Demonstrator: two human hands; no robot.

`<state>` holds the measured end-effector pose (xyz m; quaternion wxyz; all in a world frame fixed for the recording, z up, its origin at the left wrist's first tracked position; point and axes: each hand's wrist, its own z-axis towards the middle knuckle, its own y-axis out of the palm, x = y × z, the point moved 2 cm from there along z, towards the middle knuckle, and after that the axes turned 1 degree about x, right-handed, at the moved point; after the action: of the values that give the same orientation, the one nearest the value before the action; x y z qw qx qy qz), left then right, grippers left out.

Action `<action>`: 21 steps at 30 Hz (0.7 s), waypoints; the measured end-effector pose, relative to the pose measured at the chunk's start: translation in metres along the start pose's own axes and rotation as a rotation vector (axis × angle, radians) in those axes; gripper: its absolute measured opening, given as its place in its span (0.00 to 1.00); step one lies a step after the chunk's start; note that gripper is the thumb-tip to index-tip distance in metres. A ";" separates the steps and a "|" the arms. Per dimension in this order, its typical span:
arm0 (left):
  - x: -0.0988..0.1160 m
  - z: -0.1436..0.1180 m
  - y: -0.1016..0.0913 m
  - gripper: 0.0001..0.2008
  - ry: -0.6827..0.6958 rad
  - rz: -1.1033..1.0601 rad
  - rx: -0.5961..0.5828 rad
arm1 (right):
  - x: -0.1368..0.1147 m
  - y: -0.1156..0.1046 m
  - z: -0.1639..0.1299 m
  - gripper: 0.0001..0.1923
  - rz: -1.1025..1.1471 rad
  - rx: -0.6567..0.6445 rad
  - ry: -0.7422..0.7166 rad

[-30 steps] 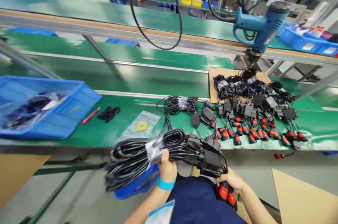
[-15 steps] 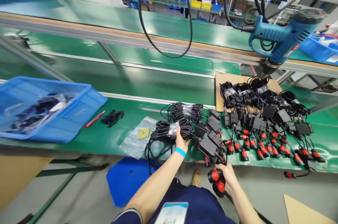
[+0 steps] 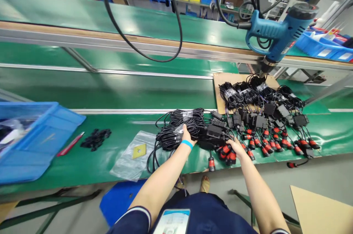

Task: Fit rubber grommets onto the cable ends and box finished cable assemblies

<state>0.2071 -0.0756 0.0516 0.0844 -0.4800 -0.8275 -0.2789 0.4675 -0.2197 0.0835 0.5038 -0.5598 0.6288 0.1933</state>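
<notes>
**Green workbench: cable assembly brought down beside a second coil**

Green workbench [image 3: 93, 162] surface spans the lower view; a shelf [image 3: 129, 21] runs above it, and a blue hand tool [image 3: 285, 30] hangs at the right.

Assembly position: One second ago the cable assembly [image 3: 167, 139] was held out in front of the bench edge. It now lies on the bench, its coil directly in front of a second coil [image 3: 178, 116] and apparently touching it. Black modules [image 3: 213, 131] sit to the right of the coils. Red-and-black connectors [image 3: 231, 157], hanging off the edge half a second ago, are now over the bench near its front. One separate connector [image 3: 211, 164] points toward the edge; which assembly it belongs to cannot be told.

Hand state: Left hand [image 3: 189, 136] holds the assembly's coil, thumb on the clear tape [image 3: 178, 130]; its other fingers are largely hidden, so grip firmness cannot be told. Right hand [image 3: 235, 146] is narrowed on the assembly's connector end.

Effect on the work: Transfer to the bench is judged nearly complete, with release not yet made. Similar coils [image 3: 249, 94] remain on the cardboard [image 3: 228, 77] behind and to the right.

Caution: Loose cable loops [image 3: 150, 162] lie close to the plastic bag [image 3: 121, 164] and could snag it if the assembly is shifted
</notes>
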 end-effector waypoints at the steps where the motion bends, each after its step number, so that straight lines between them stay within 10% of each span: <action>1: -0.001 -0.002 -0.001 0.35 -0.012 0.024 0.006 | -0.003 -0.008 0.004 0.18 -0.065 0.014 -0.011; 11: -0.013 -0.041 -0.032 0.52 -0.063 0.285 -0.001 | -0.029 -0.021 -0.043 0.37 -0.530 0.419 -0.291; 16: -0.014 -0.081 -0.102 0.30 0.280 0.355 0.041 | -0.049 0.051 -0.086 0.26 -0.660 0.319 -0.634; 21: 0.021 -0.105 -0.193 0.42 0.633 0.446 0.249 | -0.057 0.151 -0.104 0.21 -0.820 0.030 -0.894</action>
<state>0.0198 -0.1911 0.0740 0.4509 -0.5240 -0.6638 -0.2854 0.2809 -0.2295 0.1275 0.7602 -0.6141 0.0921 0.1910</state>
